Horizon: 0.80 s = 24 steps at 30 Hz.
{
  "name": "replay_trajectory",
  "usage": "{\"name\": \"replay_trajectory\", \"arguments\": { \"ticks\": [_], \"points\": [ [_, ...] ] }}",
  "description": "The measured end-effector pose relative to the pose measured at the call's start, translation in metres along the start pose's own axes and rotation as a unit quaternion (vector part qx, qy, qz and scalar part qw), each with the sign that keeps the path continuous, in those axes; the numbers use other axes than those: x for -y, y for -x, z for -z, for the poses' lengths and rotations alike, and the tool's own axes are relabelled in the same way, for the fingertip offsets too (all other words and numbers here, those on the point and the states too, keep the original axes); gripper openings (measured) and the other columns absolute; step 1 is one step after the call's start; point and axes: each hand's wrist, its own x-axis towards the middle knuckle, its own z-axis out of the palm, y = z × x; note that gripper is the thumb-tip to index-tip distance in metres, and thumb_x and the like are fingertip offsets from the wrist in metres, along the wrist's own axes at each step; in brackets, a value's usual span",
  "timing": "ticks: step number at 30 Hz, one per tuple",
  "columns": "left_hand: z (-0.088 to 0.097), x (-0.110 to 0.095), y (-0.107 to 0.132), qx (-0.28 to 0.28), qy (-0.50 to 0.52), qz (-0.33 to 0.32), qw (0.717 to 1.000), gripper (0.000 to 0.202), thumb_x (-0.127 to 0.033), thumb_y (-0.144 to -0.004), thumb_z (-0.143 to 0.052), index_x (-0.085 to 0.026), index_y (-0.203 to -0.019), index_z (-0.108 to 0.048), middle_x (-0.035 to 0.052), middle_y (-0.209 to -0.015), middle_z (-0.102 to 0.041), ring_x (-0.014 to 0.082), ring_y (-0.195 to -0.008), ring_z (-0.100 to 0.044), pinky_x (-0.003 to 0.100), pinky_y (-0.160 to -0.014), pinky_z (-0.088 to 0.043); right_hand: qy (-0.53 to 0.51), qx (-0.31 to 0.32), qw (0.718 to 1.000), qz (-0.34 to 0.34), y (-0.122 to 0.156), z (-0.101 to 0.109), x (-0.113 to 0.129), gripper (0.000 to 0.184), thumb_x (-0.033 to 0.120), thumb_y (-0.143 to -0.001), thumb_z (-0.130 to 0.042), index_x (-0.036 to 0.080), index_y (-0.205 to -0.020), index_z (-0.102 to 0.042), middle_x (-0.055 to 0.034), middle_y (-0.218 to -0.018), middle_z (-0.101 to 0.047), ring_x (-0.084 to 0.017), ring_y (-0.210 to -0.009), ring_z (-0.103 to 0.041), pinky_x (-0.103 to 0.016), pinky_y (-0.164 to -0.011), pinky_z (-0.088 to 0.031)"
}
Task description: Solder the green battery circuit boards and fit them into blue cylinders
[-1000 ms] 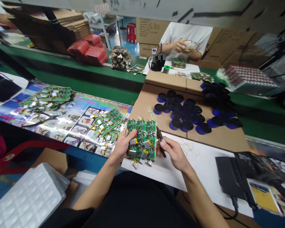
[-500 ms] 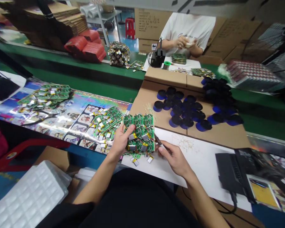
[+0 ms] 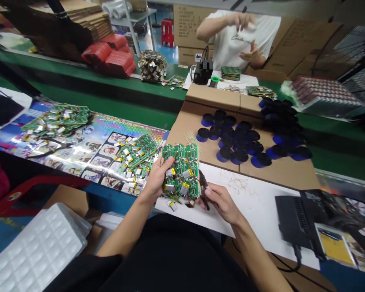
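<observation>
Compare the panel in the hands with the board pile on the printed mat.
The panel is gripped by the left hand, with small pliers in the right hand at its edge; the pile lies untouched on the mat. The panel is one compact block of boards; the pile is loose, overlapping strips. Both are green circuit boards with silver pouch cells.

Cluster of green circuit boards [image 3: 181, 162], partly hidden under the left hand [image 3: 158, 178]; dark hand tool [image 3: 204, 192], partly hidden behind the right-hand fingers [image 3: 214, 195]. Co-worker [image 3: 243, 40], head cut off by the top edge, raised hands blurred. Markings on the boards, too small to read; white foam tray [image 3: 39, 247], cut off at the lower left.
</observation>
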Motion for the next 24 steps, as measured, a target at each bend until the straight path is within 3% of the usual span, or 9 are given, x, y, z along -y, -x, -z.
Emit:
{"name": "replay_trajectory", "arguments": {
  "ticks": [3,7,9,12,14,19,21,24],
  "points": [
    [0.007,-0.002,-0.006,-0.01,-0.042,-0.068,0.997,0.046,-0.055,-0.079,-0.087,-0.019,-0.102,-0.072,0.0037,-0.096,-0.078,0.0198,-0.084,-0.075,0.031,-0.082,-0.062,0.103,-0.045,0.994,0.015,0.001,0.003,0.008,0.037,0.052,-0.103,-0.061,0.017,-0.104,-0.073,-0.0047,-0.086,-0.069,-0.016,-0.075,-0.061,-0.029,-0.07,-0.052],
    [0.028,-0.017,-0.005,-0.016,-0.133,-0.21,0.968,0.038,-0.054,-0.081,-0.086,-0.02,-0.098,-0.077,0.0048,-0.095,-0.079,0.0195,-0.085,-0.075,0.032,-0.086,-0.06,0.133,-0.1,0.986,0.022,-0.001,0.007,0.011,0.044,0.054,-0.102,-0.06,0.017,-0.123,-0.072,-0.0094,-0.104,-0.075,-0.017,-0.077,-0.065,-0.031,-0.071,-0.055],
    [0.039,-0.034,0.001,0.047,-0.193,-0.264,0.944,0.035,-0.052,-0.078,-0.089,-0.02,-0.09,-0.08,0.0069,-0.086,-0.079,0.0226,-0.078,-0.075,0.036,-0.081,-0.061,0.136,-0.117,0.983,0.032,-0.003,0.008,0.01,0.046,0.055,-0.102,-0.059,0.017,-0.125,-0.071,-0.0112,-0.107,-0.076,-0.017,-0.077,-0.065,-0.032,-0.071,-0.056],
    [0.047,-0.063,0.013,0.17,-0.231,-0.3,0.91,0.034,-0.054,-0.072,-0.092,-0.023,-0.08,-0.081,0.0114,-0.084,-0.08,0.0319,-0.084,-0.078,0.049,-0.084,-0.063,0.134,-0.133,0.981,0.054,-0.007,0.007,0.012,0.047,0.055,-0.101,-0.06,0.016,-0.125,-0.071,-0.0114,-0.107,-0.077,-0.017,-0.074,-0.064,-0.032,-0.07,-0.057],
    [0.045,-0.077,0.022,0.171,-0.226,-0.314,0.906,0.036,-0.057,-0.068,-0.094,-0.025,-0.076,-0.079,0.0115,-0.083,-0.079,0.0344,-0.088,-0.078,0.052,-0.085,-0.064,0.132,-0.142,0.979,0.071,-0.009,0.006,0.016,0.047,0.055,-0.101,-0.061,0.016,-0.124,-0.072,-0.0107,-0.104,-0.076,-0.017,-0.073,-0.064,-0.032,-0.069,-0.057],
    [0.027,-0.089,0.045,0.06,-0.181,-0.341,0.92,0.037,-0.064,-0.067,-0.091,-0.03,-0.072,-0.077,0.0103,-0.077,-0.076,0.0339,-0.092,-0.078,0.051,-0.081,-0.065,0.125,-0.15,0.975,0.102,-0.017,-0.001,0.026,0.044,0.055,-0.101,-0.06,0.018,-0.122,-0.071,-0.0105,-0.11,-0.077,-0.017,-0.077,-0.067,-0.032,-0.072,-0.058],
    [0.023,-0.093,0.046,0.082,-0.19,-0.36,0.91,0.035,-0.064,-0.07,-0.089,-0.031,-0.07,-0.077,0.0089,-0.075,-0.076,0.0324,-0.086,-0.078,0.051,-0.079,-0.066,0.121,-0.15,0.975,0.106,-0.021,-0.004,0.027,0.044,0.055,-0.101,-0.058,0.018,-0.122,-0.07,-0.0116,-0.116,-0.076,-0.017,-0.077,-0.067,-0.032,-0.072,-0.058],
    [0.022,-0.096,0.031,0.177,-0.201,-0.375,0.887,0.033,-0.061,-0.072,-0.09,-0.03,-0.071,-0.078,0.0068,-0.071,-0.077,0.03,-0.072,-0.077,0.049,-0.073,-0.067,0.115,-0.157,0.974,0.119,-0.025,-0.009,0.027,0.048,0.058,-0.102,-0.054,0.018,-0.125,-0.069,-0.0127,-0.115,-0.075,-0.019,-0.077,-0.067,-0.034,-0.072,-0.059]
  ]
}}
